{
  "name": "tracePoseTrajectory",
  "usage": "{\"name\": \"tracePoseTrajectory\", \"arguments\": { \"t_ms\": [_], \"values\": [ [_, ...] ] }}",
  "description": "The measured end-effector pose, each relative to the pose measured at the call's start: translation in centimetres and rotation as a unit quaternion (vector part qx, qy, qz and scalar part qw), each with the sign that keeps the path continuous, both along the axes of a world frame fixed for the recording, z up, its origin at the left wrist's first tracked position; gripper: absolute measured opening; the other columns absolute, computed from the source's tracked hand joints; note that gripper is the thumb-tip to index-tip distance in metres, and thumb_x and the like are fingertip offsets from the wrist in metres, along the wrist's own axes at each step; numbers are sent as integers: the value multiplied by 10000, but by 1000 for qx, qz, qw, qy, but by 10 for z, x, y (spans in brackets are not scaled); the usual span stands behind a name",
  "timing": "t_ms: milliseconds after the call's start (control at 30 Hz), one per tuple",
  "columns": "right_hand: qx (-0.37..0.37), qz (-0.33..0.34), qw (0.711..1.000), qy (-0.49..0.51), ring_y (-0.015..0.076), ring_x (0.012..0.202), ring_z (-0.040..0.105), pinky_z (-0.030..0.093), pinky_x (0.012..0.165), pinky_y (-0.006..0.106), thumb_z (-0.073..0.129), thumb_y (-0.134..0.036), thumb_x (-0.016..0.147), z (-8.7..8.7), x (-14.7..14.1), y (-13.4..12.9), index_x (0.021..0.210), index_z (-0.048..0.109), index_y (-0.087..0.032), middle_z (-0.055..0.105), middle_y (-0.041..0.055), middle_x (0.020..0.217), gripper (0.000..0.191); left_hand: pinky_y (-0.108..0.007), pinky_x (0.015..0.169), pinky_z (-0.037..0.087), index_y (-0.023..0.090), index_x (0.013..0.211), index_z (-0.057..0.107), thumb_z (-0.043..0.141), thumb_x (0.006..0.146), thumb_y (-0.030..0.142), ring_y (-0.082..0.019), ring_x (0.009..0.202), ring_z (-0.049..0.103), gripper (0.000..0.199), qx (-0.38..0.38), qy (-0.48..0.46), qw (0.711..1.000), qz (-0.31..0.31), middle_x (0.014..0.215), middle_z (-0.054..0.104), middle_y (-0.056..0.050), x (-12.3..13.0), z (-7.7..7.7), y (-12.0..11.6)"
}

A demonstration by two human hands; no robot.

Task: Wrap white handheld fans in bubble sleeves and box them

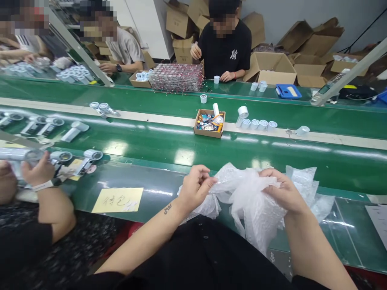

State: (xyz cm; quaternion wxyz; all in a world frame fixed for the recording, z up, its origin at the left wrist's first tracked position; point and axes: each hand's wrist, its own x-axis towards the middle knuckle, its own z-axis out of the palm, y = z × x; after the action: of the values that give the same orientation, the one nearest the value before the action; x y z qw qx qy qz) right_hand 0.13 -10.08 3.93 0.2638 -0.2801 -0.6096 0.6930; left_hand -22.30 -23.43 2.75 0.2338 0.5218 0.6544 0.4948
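Note:
In front of my body, I hold crumpled translucent bubble wrap [256, 205] in both hands. My left hand [196, 187] pinches its left end between thumb and fingers. Gripping the upper right part, my right hand [282, 191] has its fingers closed on the film. The wrap hangs in loose folds over the edge of the workbench. More bubble wrap [302, 181] lies behind and to the right of my right hand, and another piece [207, 209] rests below my left hand. Whether anything is inside the wrap I cannot tell.
A yellow handwritten sheet [117, 200] lies on the bench to my left. Beyond runs a green conveyor belt [145, 143], with a cardboard box of tools and parts [208, 131] and white cylindrical parts [255, 124]. A co-worker's hand [39, 169] is at left; other people sit opposite.

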Motion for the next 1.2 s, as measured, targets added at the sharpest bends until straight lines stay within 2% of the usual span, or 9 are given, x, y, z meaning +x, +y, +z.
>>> {"name": "tracePoseTrajectory", "arguments": {
  "t_ms": [167,267,367,500,633,767,933,1067,1200],
  "values": [
    [-25,-66,995,64,196,706,608,469,612,294,825,-383,589,5,14,-2,799,637,-239,648,27,820,316,-240,665,442,208,822,661,672,740,359,-164,738,613,171,-280,-10,904,-322,762,667,15,-24,-16,-4],
    [-29,-128,987,93,179,649,575,446,561,275,824,-371,559,21,25,-7,770,610,-246,606,12,783,325,-275,701,436,206,734,677,569,793,392,-204,768,628,223,-385,76,898,-197,761,686,-24,-43,-45,-12],
    [-25,-155,985,70,169,649,539,431,537,263,799,-393,584,37,37,-7,800,603,-251,546,11,785,324,-316,759,443,194,789,676,740,582,485,-292,922,616,363,-417,76,905,-35,903,688,-85,-54,-79,-23],
    [16,-111,992,-53,199,748,550,455,571,273,761,-378,655,43,47,4,989,629,-266,546,54,927,376,-325,780,446,191,613,581,757,538,341,-279,897,609,243,-373,9,928,2,781,652,-58,-44,-103,-23],
    [107,3,973,-202,227,851,555,508,686,318,785,-313,629,31,50,14,1283,545,-302,575,62,1012,697,-294,688,472,181,827,573,586,730,396,-178,742,614,236,-259,-181,946,76,782,636,-14,-38,-92,-4],
    [80,118,964,-223,289,1022,564,515,809,402,806,-304,598,9,48,16,1246,600,-275,597,95,1171,681,-300,735,500,172,974,573,779,593,338,-164,782,631,464,-83,-470,869,127,876,674,-28,-43,-62,15],
    [-6,215,975,-62,295,1090,571,512,774,348,823,-348,596,-8,31,7,1005,731,-251,536,106,1298,430,-328,769,525,140,991,634,802,602,249,-189,838,653,437,-60,-582,804,108,928,703,-66,-35,-41,24],
    [-80,314,943,80,208,872,643,513,745,319,791,-330,668,-1,2,-6,920,762,-262,628,79,1094,263,-298,681,502,167,967,615,689,721,354,-162,731,629,318,-46,-484,865,127,825,671,-23,-24,-36,28],
    [10,387,922,30,214,1035,595,483,899,376,705,-208,752,23,-25,-10,963,753,-279,510,67,1340,228,-277,608,418,197,1013,591,626,752,337,-153,616,544,299,-128,-125,982,66,678,567,26,-26,-19,27]
  ]
}}
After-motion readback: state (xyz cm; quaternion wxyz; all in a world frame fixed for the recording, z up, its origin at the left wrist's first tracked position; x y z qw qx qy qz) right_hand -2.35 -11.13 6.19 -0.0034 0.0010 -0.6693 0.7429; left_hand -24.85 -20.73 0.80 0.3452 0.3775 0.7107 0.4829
